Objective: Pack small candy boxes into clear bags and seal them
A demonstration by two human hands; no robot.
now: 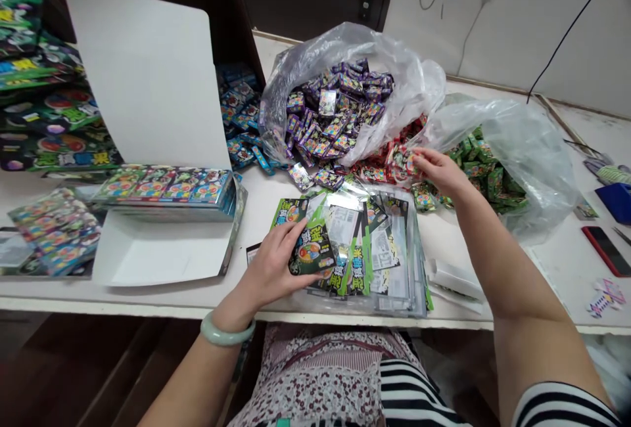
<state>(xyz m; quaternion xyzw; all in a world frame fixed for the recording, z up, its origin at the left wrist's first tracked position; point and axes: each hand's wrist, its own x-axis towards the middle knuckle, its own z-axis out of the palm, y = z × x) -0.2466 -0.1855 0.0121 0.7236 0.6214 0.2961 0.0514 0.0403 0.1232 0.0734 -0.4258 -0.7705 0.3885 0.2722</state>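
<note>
1. Both hands are held well apart over the table [458,236]: by the left hand [273,259], a dark pouch [310,249] is gripped between thumb and fingers, and by the right hand [438,167], a red packet [401,159] is pinched at the fingertips. Whether more than one packet is pinched cannot be told, as the spot is blurred.
2. The dark pouch is held above the left part of a spread pile of flat pouches [357,269], near the table's front edge; the red packet is held beyond that pile, beside the loose red packets [374,171].
3. The work is judged to be partway along. A row of colourful packs [162,184] has been set along the back of the white box [158,246], while bare floor is shown in front of it. Many pouches and loose packets seem left to be handled.
4. The white box is stood open, its lid [148,72] raised.
5. One clear bag [355,39] is filled with purple packets [340,118]; a second bag [547,157], to its right, is filled with green packets [497,184].
6. Blue packets [241,118] are heaped behind the box, and large dark packages [59,118] are stacked at far left.
</note>
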